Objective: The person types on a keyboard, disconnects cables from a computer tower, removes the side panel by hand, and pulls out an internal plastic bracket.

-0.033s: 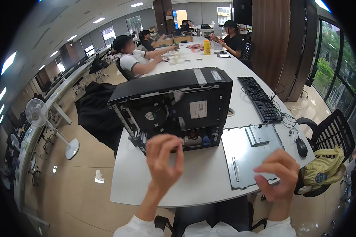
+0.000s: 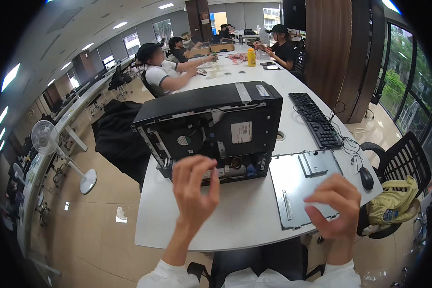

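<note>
A black desktop computer case (image 2: 209, 100) stands on the white table with its near side uncovered, showing a round fan and a black bay with a white label. My left hand (image 2: 193, 189) is raised in front of the case's lower edge, thumb and fingertips brought together in a pinch; whether anything small is between them I cannot make out. My right hand (image 2: 335, 204) hovers over the near right part of a grey metal side panel (image 2: 297, 189), its fingers curved and the thumb apart from them, holding nothing. The panel lies flat to the right of the case.
Beyond the panel are a black keyboard (image 2: 317, 120) and a mouse (image 2: 366, 179) with tangled cables. A yellow bottle (image 2: 251, 57) stands farther up the table (image 2: 192, 230), where several people sit. Chairs flank it; a yellow bag (image 2: 393, 201) hangs on the right one.
My left hand has shifted slightly up and left in front of the case. My right hand has moved a little up and left over the panel.
</note>
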`<state>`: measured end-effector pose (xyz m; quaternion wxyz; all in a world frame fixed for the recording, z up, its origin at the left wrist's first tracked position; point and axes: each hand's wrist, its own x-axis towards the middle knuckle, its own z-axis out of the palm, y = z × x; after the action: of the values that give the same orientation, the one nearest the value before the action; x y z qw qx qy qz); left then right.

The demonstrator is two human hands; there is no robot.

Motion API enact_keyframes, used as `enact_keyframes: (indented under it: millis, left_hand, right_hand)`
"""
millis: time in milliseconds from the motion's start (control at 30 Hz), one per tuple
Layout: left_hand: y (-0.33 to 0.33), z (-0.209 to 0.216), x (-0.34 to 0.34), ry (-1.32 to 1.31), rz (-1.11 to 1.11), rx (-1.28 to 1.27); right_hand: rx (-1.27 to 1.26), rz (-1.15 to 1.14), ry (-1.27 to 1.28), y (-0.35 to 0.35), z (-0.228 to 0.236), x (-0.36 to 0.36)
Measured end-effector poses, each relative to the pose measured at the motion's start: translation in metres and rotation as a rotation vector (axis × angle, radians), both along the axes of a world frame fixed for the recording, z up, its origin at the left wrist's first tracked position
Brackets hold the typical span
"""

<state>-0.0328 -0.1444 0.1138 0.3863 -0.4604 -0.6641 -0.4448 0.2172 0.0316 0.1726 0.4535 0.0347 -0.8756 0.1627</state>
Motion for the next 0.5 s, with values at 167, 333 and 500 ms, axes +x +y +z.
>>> enact_keyframes:
  millis: [167, 333, 500]
  left_hand:
    - [0.005, 0.051, -0.012, -0.177, 0.140, -0.286]
    - [0.027, 0.071, -0.013, -0.405, 0.272, -0.491]
    - [0.028, 0.072, -0.024, -0.498, 0.269, -0.474]
  right_hand:
    - [0.157, -0.051, -0.039, 0.022, 0.027, -0.052]
    - [0.160, -0.215, -0.052, 0.048, 0.044, -0.098]
    - [0.050, -0.224, -0.135, 0.064, 0.030, -0.124]
